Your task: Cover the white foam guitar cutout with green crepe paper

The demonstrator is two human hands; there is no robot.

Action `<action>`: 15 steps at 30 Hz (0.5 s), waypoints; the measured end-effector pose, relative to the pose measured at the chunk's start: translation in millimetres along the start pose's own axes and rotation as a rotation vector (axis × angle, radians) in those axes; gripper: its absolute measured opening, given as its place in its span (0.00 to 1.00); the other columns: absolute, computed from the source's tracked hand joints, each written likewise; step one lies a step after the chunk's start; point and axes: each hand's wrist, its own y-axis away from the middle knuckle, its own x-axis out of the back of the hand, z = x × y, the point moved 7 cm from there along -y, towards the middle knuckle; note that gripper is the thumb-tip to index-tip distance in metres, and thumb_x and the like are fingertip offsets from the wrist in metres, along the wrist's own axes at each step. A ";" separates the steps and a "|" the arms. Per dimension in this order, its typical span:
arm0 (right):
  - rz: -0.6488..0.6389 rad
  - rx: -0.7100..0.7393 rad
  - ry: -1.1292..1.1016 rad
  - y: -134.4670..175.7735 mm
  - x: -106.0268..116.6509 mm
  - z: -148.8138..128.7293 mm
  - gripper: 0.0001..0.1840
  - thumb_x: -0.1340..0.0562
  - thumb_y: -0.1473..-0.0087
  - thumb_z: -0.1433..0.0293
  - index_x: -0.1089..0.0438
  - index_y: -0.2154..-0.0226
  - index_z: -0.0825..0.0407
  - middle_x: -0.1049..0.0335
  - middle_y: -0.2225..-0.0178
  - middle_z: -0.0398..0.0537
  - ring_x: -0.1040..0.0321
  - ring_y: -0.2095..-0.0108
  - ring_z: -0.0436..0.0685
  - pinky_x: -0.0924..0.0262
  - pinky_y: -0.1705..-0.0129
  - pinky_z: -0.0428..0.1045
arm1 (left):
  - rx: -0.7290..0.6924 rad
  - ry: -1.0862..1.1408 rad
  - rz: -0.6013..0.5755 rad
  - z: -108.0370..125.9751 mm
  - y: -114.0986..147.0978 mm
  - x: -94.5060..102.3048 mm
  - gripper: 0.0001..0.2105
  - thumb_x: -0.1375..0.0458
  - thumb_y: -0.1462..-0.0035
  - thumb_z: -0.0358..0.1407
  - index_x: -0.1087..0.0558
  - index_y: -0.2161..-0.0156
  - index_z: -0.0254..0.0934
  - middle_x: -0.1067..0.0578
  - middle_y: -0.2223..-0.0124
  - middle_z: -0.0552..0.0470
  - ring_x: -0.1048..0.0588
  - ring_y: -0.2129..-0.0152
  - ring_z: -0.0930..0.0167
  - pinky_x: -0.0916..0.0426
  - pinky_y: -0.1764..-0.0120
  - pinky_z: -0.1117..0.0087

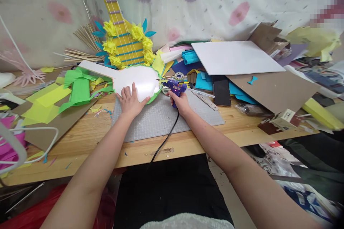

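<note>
The white board (pixel 139 78), cut in the form of a round body with a long neck, lies on the grey cutting mat (pixel 150 125), on the table (pixel 86 132). Its neck reaches beyond the mat toward the left. The work on it seems to me only partly done. A green paper edging (pixel 154 97) is visible along the upper rim of the round part and also around its lower right side, so these portions look covered, although I cannot tell how firmly they are fixed. The broad face is plain white, and I see no green on the neck, so I judge that these are not yet decorated. The lower left rim is partly hidden by the hand there.

The left hand (pixel 130 102) rests flat on the board with its fingers spread wide, and it grips nothing. The right hand (pixel 180 101) has its fingers wrapped around the handle of the blue glue gun (pixel 176 87), whose nozzle is at the right end of the round part; whether it touches the edge, I cannot tell.

Behind the board stands a yellow guitar model (pixel 129 46) with strings, paper flowers (pixel 137 31) and blue leaves (pixel 145 25), which looks much more complete. Green crepe paper (pixel 80 87) lies near the neck.
</note>
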 end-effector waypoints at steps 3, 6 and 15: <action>-0.004 0.000 -0.006 0.7 0.3 -0.7 0.21 0.33 0.61 0.51 0.32 0.76 0.51 0.36 0.82 0.40 0.48 0.85 0.44 0.47 0.83 0.45 | -0.006 -0.006 -0.003 0.3 0.9 -0.7 0.42 0.55 0.46 0.58 0.55 0.33 0.33 0.47 0.35 0.33 0.51 0.37 0.50 0.62 0.40 0.41; -0.011 -0.004 -0.012 1.1 0.4 -0.9 0.21 0.33 0.61 0.51 0.32 0.75 0.51 0.38 0.83 0.39 0.48 0.84 0.45 0.47 0.83 0.45 | -0.007 -0.007 -0.003 0.5 1.1 -0.8 0.41 0.55 0.45 0.58 0.54 0.33 0.35 0.47 0.35 0.33 0.51 0.37 0.50 0.61 0.40 0.41; -0.010 -0.009 0.010 -0.3 0.4 2.6 0.20 0.33 0.61 0.52 0.33 0.76 0.51 0.34 0.81 0.40 0.48 0.84 0.44 0.47 0.83 0.45 | -0.016 0.018 0.015 0.8 2.4 -2.0 0.39 0.55 0.45 0.57 0.52 0.34 0.35 0.47 0.35 0.33 0.51 0.37 0.49 0.62 0.40 0.40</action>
